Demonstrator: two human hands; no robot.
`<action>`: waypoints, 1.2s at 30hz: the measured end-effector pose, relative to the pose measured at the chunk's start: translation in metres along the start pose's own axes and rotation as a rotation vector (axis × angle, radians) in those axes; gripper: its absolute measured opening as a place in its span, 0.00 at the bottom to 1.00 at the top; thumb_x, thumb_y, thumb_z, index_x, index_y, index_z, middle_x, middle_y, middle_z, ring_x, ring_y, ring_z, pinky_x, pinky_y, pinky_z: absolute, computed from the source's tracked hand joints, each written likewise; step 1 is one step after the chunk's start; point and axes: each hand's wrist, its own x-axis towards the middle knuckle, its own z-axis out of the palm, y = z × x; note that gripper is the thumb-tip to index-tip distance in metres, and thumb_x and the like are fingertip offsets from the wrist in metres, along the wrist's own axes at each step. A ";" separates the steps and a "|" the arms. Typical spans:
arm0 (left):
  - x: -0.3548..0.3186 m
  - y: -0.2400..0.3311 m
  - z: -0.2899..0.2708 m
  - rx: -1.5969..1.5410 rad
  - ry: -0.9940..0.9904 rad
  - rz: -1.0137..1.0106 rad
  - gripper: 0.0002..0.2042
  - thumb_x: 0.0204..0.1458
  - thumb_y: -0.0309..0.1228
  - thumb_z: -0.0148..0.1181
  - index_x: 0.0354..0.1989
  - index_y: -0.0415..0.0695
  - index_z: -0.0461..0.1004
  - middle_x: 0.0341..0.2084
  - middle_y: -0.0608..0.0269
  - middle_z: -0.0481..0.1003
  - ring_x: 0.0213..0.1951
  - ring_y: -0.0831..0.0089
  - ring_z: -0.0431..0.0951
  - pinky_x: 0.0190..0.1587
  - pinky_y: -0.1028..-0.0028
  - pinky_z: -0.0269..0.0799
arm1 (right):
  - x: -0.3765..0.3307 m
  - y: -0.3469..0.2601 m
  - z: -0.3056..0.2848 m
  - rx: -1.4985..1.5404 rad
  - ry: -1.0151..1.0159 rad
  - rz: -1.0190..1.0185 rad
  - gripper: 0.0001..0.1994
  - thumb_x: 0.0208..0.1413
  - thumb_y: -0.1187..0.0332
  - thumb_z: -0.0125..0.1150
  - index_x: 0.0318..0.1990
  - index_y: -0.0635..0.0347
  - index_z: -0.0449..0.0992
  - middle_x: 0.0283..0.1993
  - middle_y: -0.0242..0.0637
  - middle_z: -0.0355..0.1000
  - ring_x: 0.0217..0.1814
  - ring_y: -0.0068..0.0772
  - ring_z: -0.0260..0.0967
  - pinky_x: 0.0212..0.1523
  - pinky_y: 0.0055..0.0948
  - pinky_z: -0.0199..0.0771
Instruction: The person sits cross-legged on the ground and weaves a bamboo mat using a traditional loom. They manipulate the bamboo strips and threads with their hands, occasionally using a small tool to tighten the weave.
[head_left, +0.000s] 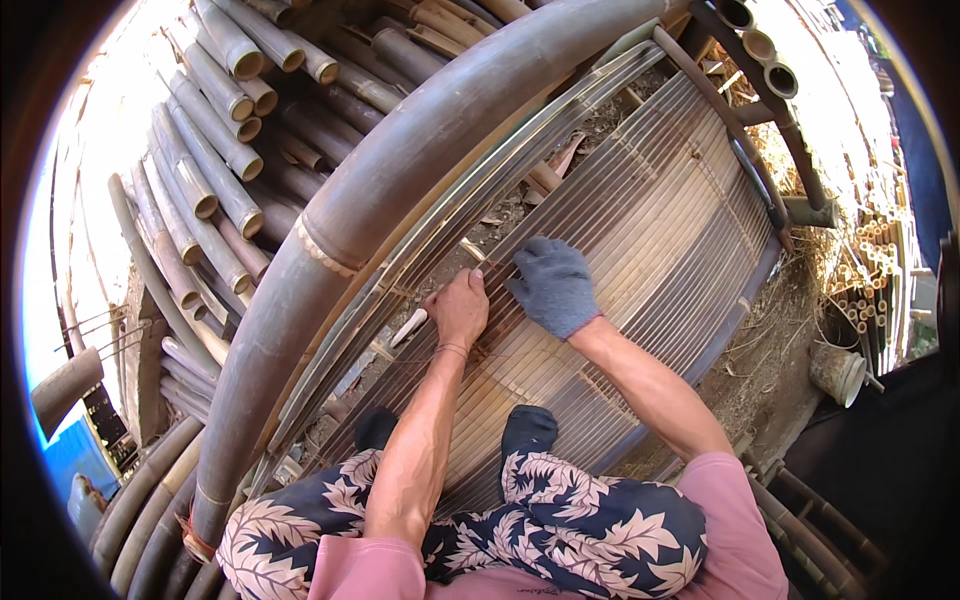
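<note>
A panel of narrow bamboo slats [640, 220], brown and tan, lies tied together in front of me. My left hand [460, 308] is bare and closed at the panel's far left edge. A pale tapered handle [408, 327] sticks out from the left side of this fist; the rest of it is hidden. Just right of it, my right hand [555, 287] wears a grey glove, its fingers curled over the same edge on a slat. A short pale bamboo piece [473, 249] stands beyond my left hand.
A thick bamboo pole [350, 210] curves across beyond the panel. Stacked bamboo poles [210, 150] fill the far left. A dirty bucket [838, 373] and a bundle of thin bamboo tubes [870, 270] stand at right. My feet, in dark socks [528, 428], rest on the slats.
</note>
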 end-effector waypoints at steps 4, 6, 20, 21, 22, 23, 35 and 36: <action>0.003 0.000 0.004 -0.049 0.076 -0.027 0.21 0.65 0.44 0.42 0.58 0.49 0.73 0.44 0.46 0.80 0.50 0.49 0.77 0.56 0.53 0.55 | 0.016 -0.008 0.017 -0.003 -0.042 0.087 0.14 0.57 0.61 0.61 0.42 0.64 0.76 0.39 0.49 0.74 0.41 0.49 0.76 0.43 0.42 0.77; 0.004 -0.002 0.004 -0.043 0.050 -0.024 0.21 0.65 0.44 0.42 0.59 0.50 0.72 0.46 0.47 0.79 0.51 0.48 0.76 0.56 0.52 0.55 | 0.017 -0.001 0.016 0.139 -0.156 0.210 0.15 0.59 0.59 0.58 0.40 0.65 0.77 0.34 0.48 0.73 0.35 0.46 0.77 0.36 0.40 0.77; 0.003 0.004 -0.009 0.006 -0.092 0.006 0.19 0.64 0.44 0.39 0.47 0.47 0.74 0.46 0.49 0.79 0.50 0.46 0.75 0.54 0.51 0.58 | 0.052 0.036 -0.065 0.963 -0.041 0.100 0.22 0.66 0.53 0.50 0.47 0.66 0.79 0.40 0.52 0.78 0.29 0.38 0.76 0.39 0.38 0.79; 0.002 0.006 -0.009 0.006 -0.091 0.012 0.18 0.64 0.44 0.40 0.48 0.48 0.74 0.46 0.50 0.79 0.50 0.46 0.75 0.54 0.51 0.58 | 0.047 0.041 -0.058 0.748 -0.079 0.097 0.22 0.66 0.53 0.49 0.44 0.65 0.80 0.39 0.51 0.78 0.30 0.40 0.77 0.41 0.40 0.79; 0.001 0.006 -0.010 0.006 -0.090 0.018 0.18 0.64 0.44 0.41 0.48 0.48 0.74 0.46 0.50 0.79 0.51 0.46 0.75 0.54 0.51 0.57 | 0.042 0.045 -0.052 0.532 -0.117 0.094 0.22 0.66 0.54 0.48 0.41 0.64 0.81 0.37 0.50 0.79 0.31 0.43 0.78 0.43 0.42 0.79; 0.001 0.006 -0.009 0.010 -0.076 0.023 0.17 0.64 0.43 0.41 0.49 0.48 0.73 0.46 0.50 0.79 0.51 0.46 0.75 0.54 0.51 0.57 | 0.037 0.048 -0.047 0.336 -0.096 0.025 0.22 0.67 0.54 0.47 0.38 0.63 0.83 0.36 0.49 0.79 0.32 0.45 0.78 0.45 0.43 0.79; -0.001 0.008 -0.007 0.032 -0.023 0.022 0.17 0.64 0.44 0.43 0.51 0.49 0.73 0.45 0.50 0.79 0.50 0.47 0.75 0.55 0.52 0.55 | -0.013 0.027 -0.028 0.523 -0.675 0.210 0.27 0.66 0.47 0.44 0.42 0.64 0.80 0.42 0.51 0.78 0.44 0.54 0.75 0.51 0.43 0.73; 0.001 0.007 -0.007 0.054 -0.079 -0.004 0.18 0.65 0.44 0.42 0.54 0.49 0.73 0.47 0.49 0.79 0.51 0.48 0.75 0.57 0.52 0.54 | -0.014 0.035 -0.028 0.517 -0.648 0.160 0.27 0.66 0.47 0.44 0.43 0.64 0.80 0.42 0.51 0.78 0.44 0.53 0.75 0.51 0.43 0.73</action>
